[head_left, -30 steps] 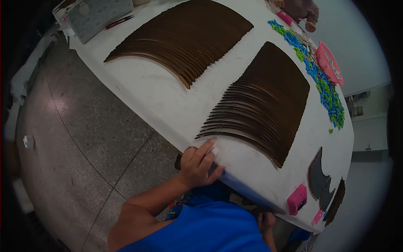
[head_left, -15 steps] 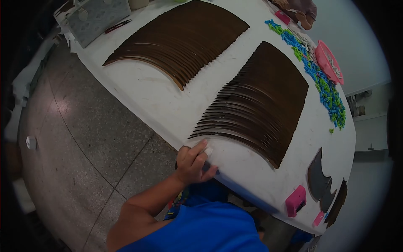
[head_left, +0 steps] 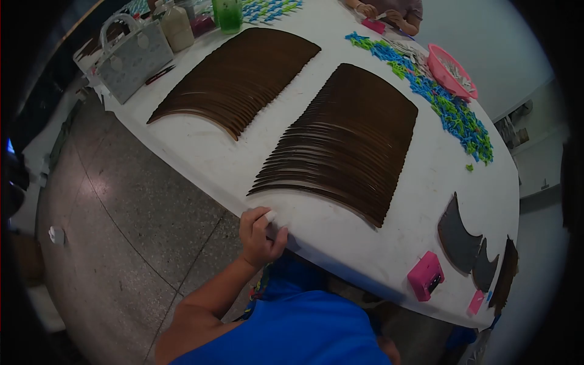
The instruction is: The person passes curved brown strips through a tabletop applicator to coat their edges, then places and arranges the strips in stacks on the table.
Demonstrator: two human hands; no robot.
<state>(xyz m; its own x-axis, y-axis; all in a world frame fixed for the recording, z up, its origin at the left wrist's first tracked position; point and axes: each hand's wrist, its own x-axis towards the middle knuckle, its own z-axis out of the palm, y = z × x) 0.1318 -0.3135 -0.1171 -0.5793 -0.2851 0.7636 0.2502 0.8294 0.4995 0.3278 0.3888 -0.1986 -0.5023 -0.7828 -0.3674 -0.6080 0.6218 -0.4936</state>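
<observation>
A small white piece in my left hand, at the near edge of the white table.
My left fingers curl narrowly about it; my right hand is mostly hidden low down, so I cannot tell its grip. Near the piece spreads the closer of 2 dark brown stacks; outward lie a pink device, blue and green pieces and a pink basket.
</observation>
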